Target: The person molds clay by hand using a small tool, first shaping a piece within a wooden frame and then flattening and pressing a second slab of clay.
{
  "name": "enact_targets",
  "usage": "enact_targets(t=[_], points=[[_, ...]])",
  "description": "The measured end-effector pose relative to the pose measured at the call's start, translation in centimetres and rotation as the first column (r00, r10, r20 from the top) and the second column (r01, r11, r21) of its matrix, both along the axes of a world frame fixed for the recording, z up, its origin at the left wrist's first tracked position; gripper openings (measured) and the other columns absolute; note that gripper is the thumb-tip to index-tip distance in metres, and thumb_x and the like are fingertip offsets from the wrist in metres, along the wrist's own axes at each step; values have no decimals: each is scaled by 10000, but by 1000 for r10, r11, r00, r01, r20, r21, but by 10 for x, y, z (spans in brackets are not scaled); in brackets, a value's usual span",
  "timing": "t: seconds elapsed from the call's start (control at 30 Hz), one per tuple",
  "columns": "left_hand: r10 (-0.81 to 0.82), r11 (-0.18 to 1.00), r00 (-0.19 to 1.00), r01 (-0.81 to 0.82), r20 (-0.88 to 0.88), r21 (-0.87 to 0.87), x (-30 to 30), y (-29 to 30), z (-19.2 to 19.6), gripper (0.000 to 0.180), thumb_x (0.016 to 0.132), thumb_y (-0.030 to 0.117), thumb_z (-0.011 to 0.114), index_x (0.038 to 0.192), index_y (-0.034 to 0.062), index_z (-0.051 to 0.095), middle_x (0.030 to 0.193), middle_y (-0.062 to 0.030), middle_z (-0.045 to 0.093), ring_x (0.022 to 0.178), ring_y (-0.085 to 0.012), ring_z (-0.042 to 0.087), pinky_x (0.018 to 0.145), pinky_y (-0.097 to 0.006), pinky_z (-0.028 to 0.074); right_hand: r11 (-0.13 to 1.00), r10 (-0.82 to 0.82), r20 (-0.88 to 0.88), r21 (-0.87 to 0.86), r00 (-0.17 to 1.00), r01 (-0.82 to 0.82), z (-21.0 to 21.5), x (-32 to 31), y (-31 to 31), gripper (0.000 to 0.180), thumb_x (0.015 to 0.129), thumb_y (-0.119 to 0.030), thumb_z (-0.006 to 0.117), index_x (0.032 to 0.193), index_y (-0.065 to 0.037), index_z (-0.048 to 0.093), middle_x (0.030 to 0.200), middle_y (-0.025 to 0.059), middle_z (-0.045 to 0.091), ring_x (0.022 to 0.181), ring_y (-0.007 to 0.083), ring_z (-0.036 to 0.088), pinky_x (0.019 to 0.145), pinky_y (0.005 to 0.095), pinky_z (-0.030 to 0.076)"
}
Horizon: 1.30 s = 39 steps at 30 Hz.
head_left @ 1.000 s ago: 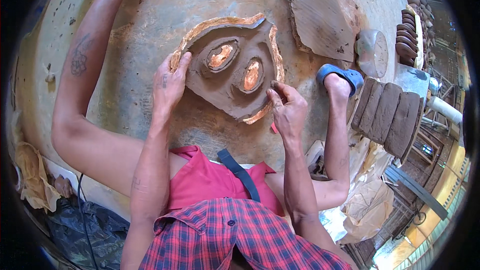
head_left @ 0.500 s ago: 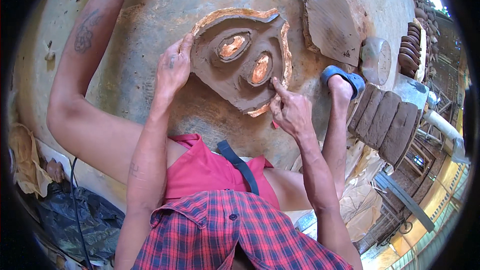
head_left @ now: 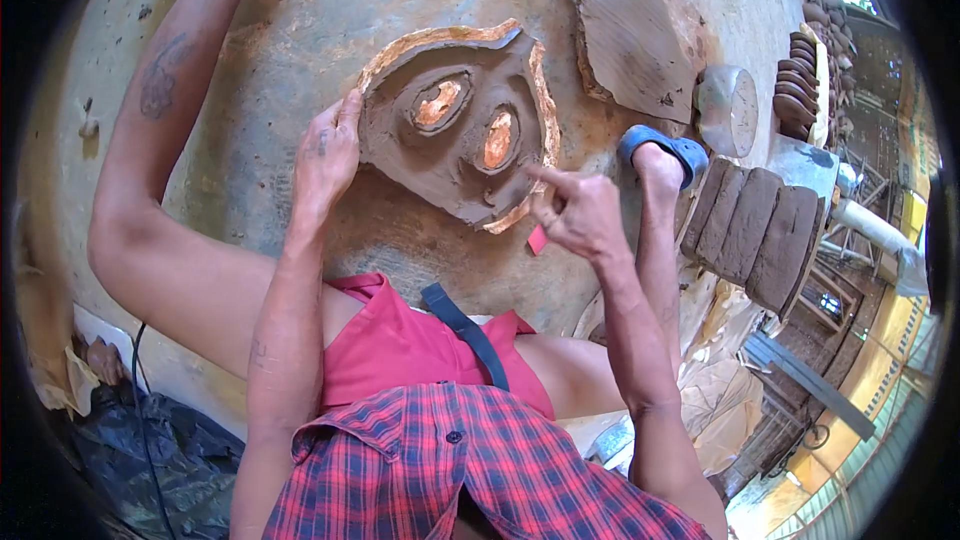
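A plaster mould (head_left: 378, 58) with a rough orange-white rim lies on the floor, lined with dark brown wet clay (head_left: 420, 162). Two raised oval openings in the clay show the orange-white mould beneath. My left hand (head_left: 328, 153) grips the mould's left edge, its fingertips against the rim and the rest partly hidden. At the lower right rim is my right hand (head_left: 583, 212), its index finger stretched toward the clay and the other fingers curled. I see nothing held in it. Whether the fingertip touches the clay is hard to tell.
A flat clay slab (head_left: 635, 40) lies beyond the mould to the right. A rounded block (head_left: 727, 110), stacked brown discs (head_left: 795, 90) and thick clay rolls (head_left: 750, 230) stand farther right. A small red piece (head_left: 537, 240) lies beside my right hand. My legs flank the work.
My right index finger has drawn back from the clay beside the lower oval toward the rim. The whole view has shifted slightly, and the red piece shows more fully.
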State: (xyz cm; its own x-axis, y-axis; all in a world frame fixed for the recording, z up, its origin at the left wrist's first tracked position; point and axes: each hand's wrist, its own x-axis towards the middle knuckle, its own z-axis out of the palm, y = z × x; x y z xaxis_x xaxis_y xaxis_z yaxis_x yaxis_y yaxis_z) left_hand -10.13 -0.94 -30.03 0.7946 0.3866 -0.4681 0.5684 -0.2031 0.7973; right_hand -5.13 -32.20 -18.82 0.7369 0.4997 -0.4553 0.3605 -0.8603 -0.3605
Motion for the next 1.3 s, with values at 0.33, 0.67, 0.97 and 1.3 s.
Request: enact_targets(t=[0.33,0.67,0.97,1.3], points=[[-9,1000,1000,9,0,-6,-11,3,-14,619,1112,531,430,1364,21,675,1207,-259,738,1158,-398,698,1002,-450,505,954,53,-85,-290,995,-75,-17,-40,12,840,780,-354,711,1558,-117,504,709,277,660,702,444,700,730,545,589],[133,969,984,-154,-115,-196,-35,-15,-14,587,1136,472,422,1325,-21,679,1152,-227,759,1072,-312,720,958,-433,522,928,42,32,-371,999,-28,-38,-105,67,890,874,-382,675,1525,154,390,617,206,658,545,362,683,565,490,566],[241,798,935,-344,-260,-496,-58,-42,1,556,1153,449,380,1434,16,588,1262,-126,700,1106,-219,690,911,-423,601,935,-296,37,-194,954,298,-54,-109,42,1027,910,-309,708,1654,64,105,618,213,661,555,406,673,583,534,553],[169,757,952,-291,-255,-585,-59,-37,2,492,1157,464,348,1476,140,537,1318,-61,676,1149,-183,680,910,-416,613,991,-69,-58,112,996,75,-79,-112,93,1061,844,-260,699,1692,-57,95,644,212,656,601,429,668,633,551,559]])
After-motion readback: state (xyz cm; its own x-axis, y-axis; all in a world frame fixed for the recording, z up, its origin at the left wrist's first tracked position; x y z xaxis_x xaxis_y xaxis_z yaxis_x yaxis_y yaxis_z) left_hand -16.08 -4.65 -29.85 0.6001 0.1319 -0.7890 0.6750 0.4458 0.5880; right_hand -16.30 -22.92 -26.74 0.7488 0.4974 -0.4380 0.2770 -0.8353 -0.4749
